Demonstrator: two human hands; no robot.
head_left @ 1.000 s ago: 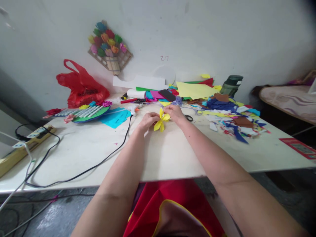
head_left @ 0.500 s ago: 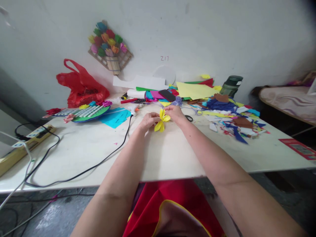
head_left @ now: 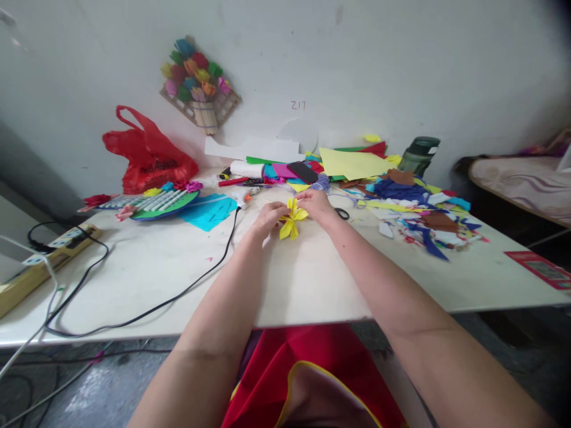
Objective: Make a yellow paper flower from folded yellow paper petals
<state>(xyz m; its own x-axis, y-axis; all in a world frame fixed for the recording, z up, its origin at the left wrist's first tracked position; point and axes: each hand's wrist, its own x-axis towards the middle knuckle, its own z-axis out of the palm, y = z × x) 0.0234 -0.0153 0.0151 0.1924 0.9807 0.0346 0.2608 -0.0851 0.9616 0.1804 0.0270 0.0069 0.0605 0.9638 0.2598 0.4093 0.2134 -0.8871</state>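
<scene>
Just above the white table, a yellow paper flower (head_left: 292, 220) with several pointed petals is held between my two hands. My left hand (head_left: 271, 217) is closed, its fingers pinching the flower from the left side. From the right, my right hand (head_left: 315, 205) grips the upper petals with thumb and fingers together. The flower's back and some fingertips are hidden. Close by on the right lie black-handled scissors (head_left: 342, 214), partly covered by my right hand and forearm.
A glue gun (head_left: 243, 197) with a black cord lies left of my hands. Beyond are a phone (head_left: 302, 172) and coloured paper. Paper scraps (head_left: 428, 229) and a green bottle (head_left: 419, 156) are right; a red bag (head_left: 149, 154) and power strip (head_left: 53, 255) are left.
The yellow flower has turned slightly, and its petals look more spread toward me. Both hands stay in nearly the same place, still holding it.
</scene>
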